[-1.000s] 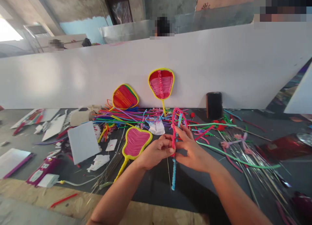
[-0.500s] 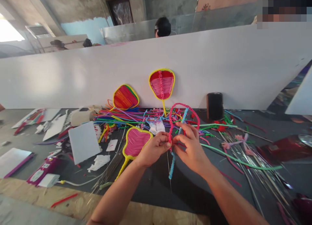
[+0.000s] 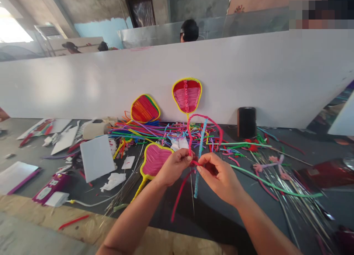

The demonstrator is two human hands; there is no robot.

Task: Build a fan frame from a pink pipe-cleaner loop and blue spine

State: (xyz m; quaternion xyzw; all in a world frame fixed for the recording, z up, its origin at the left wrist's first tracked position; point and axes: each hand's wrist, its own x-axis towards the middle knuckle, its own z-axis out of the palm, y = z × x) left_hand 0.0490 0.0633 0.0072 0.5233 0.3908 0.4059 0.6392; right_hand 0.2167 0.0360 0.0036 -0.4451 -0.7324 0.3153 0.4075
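Observation:
My left hand (image 3: pixel 176 168) pinches the lower end of a bent pink pipe cleaner (image 3: pixel 189 131), whose arch rises above both hands. My right hand (image 3: pixel 221 179) has thumb and finger closed on a short pink stretch just beside it. A blue twisted pipe cleaner (image 3: pixel 202 137) stands nearly upright between the hands, its lower part hanging below them. From the fingers a loose pink tail (image 3: pixel 179 198) slants down to the left. A thin wire (image 3: pixel 192 196) also points downward there. Close to my left hand lies a yellow-rimmed pink fan shape (image 3: pixel 155 161).
Two more yellow-rimmed fan shapes, one red and orange (image 3: pixel 145 108), one pink with beads (image 3: pixel 187 96), lean at the white partition (image 3: pixel 110 81). Pipe cleaners (image 3: pixel 155 131) pile behind my hands. Metal wires (image 3: pixel 293 188) and a black cylinder (image 3: pixel 247 122) are on the right.
The right side of the pink arch has opened outward, and a pink tail now hangs below my hands. My right hand has moved slightly lower and now pinches the pink pipe cleaner.

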